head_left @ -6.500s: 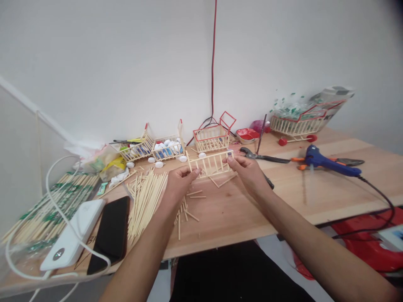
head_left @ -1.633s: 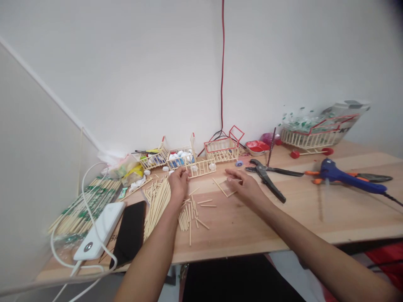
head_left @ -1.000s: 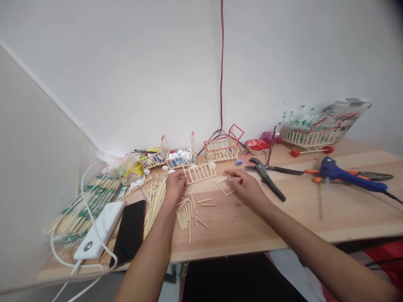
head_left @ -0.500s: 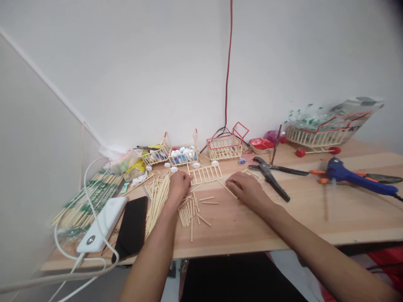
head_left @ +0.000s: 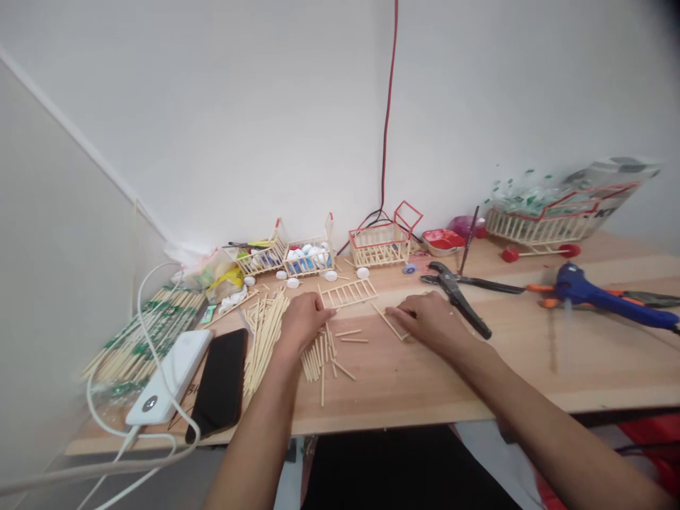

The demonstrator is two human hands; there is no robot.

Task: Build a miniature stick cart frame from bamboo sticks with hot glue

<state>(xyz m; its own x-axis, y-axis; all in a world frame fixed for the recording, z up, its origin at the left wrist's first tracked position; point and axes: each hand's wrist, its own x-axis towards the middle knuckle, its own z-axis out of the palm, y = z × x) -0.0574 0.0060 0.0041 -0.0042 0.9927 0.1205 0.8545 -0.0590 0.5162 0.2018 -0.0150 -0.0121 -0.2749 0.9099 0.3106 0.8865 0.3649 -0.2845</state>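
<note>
My left hand (head_left: 304, 320) is closed, fingertips together, just in front of a ladder-like panel of thin wooden sticks (head_left: 348, 293) lying flat. Whatever its fingers may hold is too small to make out. My right hand (head_left: 428, 316) is closed on the right part of a small stick frame (head_left: 389, 322), whose long side slants across the tabletop; the hand hides the rest. Short cut sticks (head_left: 314, 360) lie loose below my left hand. A heap of longer sticks (head_left: 263, 340) is beside its wrist.
Several small stick carts (head_left: 380, 248) stand along the wall, near a red paint dish (head_left: 443, 241). Black pliers (head_left: 457, 296) and a blue glue gun (head_left: 600, 294) lie right. A phone (head_left: 219, 382), a white power bank (head_left: 170, 375) with cable and bundled sticks (head_left: 146, 333) are left.
My left hand has moved toward me, away from the left end of the ladder-like panel. My right hand has shifted slightly right and covers more of the small frame.
</note>
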